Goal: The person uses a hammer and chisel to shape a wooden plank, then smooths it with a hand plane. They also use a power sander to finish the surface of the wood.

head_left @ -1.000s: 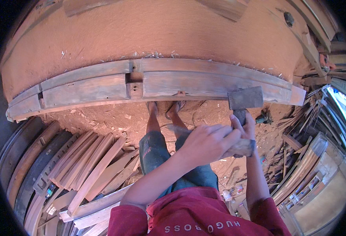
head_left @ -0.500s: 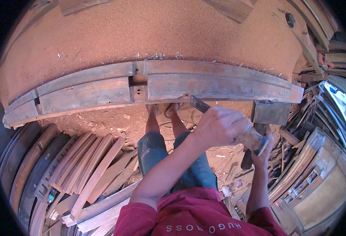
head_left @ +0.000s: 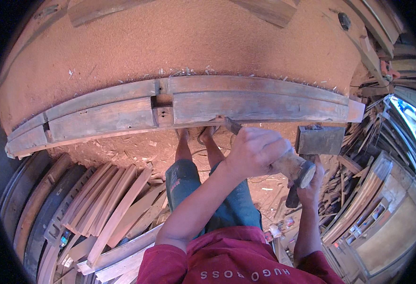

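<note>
My left hand [head_left: 259,151] is closed round a chisel [head_left: 290,165] with a worn wooden handle; its dark blade reaches the near edge of a long curved wooden piece [head_left: 222,106], at a small reddish notch [head_left: 219,118]. My right hand [head_left: 309,182] grips a hammer by its dark handle, with the square grey metal head [head_left: 319,139] raised beside the chisel's butt, apart from it. The wooden piece has a weathered grey face and a dark recess [head_left: 161,101] near its middle, and lies along the front of a broad dust-covered bench top [head_left: 193,42].
Curved boards [head_left: 103,199] are stacked at lower left, and scrap timber [head_left: 345,189] with more long pieces lies at right. My legs and feet stand below the wooden piece on a floor [head_left: 122,146] strewn with offcuts. Timber pieces [head_left: 264,9] rest on the bench's far part.
Over the last second both hands moved right; the hammer head dropped lower and swung outward, and the chisel blade came to the wooden piece's edge. Since half a second ago they have shifted slightly left.
</note>
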A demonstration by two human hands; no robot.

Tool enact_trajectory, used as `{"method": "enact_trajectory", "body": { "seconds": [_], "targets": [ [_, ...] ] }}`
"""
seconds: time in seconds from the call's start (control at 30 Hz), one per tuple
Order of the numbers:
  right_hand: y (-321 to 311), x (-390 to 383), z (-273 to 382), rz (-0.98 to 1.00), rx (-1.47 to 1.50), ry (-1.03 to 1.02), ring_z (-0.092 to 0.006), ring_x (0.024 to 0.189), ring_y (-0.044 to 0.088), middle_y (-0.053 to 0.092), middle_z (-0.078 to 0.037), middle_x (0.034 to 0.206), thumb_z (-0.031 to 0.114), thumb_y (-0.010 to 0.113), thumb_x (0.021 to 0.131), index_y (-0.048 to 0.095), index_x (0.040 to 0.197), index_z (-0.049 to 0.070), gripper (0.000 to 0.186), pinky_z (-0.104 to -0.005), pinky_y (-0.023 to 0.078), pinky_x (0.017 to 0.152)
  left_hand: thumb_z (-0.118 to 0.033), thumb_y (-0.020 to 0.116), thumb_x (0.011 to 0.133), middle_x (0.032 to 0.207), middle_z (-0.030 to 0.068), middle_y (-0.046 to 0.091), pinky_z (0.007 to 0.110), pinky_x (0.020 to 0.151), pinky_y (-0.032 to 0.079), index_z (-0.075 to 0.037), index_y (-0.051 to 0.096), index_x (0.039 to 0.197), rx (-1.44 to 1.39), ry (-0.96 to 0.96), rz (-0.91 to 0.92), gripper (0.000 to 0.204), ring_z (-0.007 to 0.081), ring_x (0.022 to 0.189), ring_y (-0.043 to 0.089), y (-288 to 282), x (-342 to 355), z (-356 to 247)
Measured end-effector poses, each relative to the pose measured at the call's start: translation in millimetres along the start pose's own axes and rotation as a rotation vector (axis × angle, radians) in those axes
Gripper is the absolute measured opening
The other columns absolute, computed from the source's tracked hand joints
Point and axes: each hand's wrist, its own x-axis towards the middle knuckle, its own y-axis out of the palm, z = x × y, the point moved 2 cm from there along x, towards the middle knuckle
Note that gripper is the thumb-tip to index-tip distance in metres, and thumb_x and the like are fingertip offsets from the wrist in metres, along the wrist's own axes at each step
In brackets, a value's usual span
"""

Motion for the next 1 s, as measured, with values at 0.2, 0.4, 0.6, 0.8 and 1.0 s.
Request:
{"method": "enact_trajectory", "body": {
  "seconds": [0.2, 0.4, 0.6, 0.8, 1.0],
  "targets": [
    [-5.0, -0.5, 0.8, 0.047, 0.014, 0.002, -0.0107, 0.058, 0.058, 0.062, -0.006, 0.073, 0.009, 0.064, 0.089, 0.055, 0.1, -0.002, 0.018, -0.0276, 0.047, 0.052, -0.022, 0.082, 0.067, 0.064, 0.0057, 0.059, 0.036, 0.048, 0.046, -0.01, 0.065, 0.081, 0.006, 0.014, 0.04, 0.025, 0.0239, 0.054, 0.061, -0.8, 1.2, -1.8],
    [-4.8, -4.7, 4.9, 0.095, 0.166, 0.041, -0.0102, 0.046, 0.055, 0.06, -0.005, 0.067, 0.009, 0.062, 0.094, 0.052, 0.098, 0.0, 0.015, -0.0251, 0.043, 0.04, -0.024, 0.077, 0.06, 0.068, 0.0044, 0.06, 0.035, 0.05, 0.049, -0.01, 0.061, 0.082, 0.035, 0.011, 0.075, 0.031, 0.0226, 0.061, 0.064, -3.4, 3.2, -0.2],
    [-39.5, -33.4, 31.7, -0.099, 0.076, -0.044, -0.0118, 0.05, 0.057, 0.058, -0.005, 0.066, 0.004, 0.063, 0.09, 0.048, 0.098, 0.001, 0.017, -0.0265, 0.046, 0.045, -0.024, 0.079, 0.06, 0.068, 0.0052, 0.061, 0.035, 0.05, 0.048, -0.009, 0.063, 0.084, -0.052, 0.032, -0.007, 0.033, 0.0235, 0.059, 0.064, -2.6, -3.8, 11.1],
    [-92.2, -54.1, 81.2, 0.484, -0.007, -0.545, -0.0261, 0.066, 0.061, 0.058, -0.01, 0.073, 0.023, 0.062, 0.092, 0.056, 0.106, 0.003, 0.026, -0.036, 0.049, 0.064, -0.022, 0.079, 0.058, 0.067, 0.0065, 0.06, 0.037, 0.05, 0.049, -0.008, 0.064, 0.085, -0.017, 0.019, 0.017, 0.034, 0.0259, 0.057, 0.063, -1.9, -0.3, 9.2],
    [-66.0, -57.1, 82.0, 0.204, -0.4, -0.279, -0.0327, 0.094, 0.061, 0.066, -0.016, 0.1, 0.013, 0.074, 0.084, 0.063, 0.109, 0.0, 0.029, -0.0437, 0.045, 0.086, -0.017, 0.079, 0.059, 0.068, 0.008, 0.06, 0.038, 0.052, 0.05, -0.007, 0.064, 0.084, 0.052, -0.004, 0.034, 0.031, 0.0275, 0.059, 0.063, -1.3, 7.2, 4.3]
  ]
}}
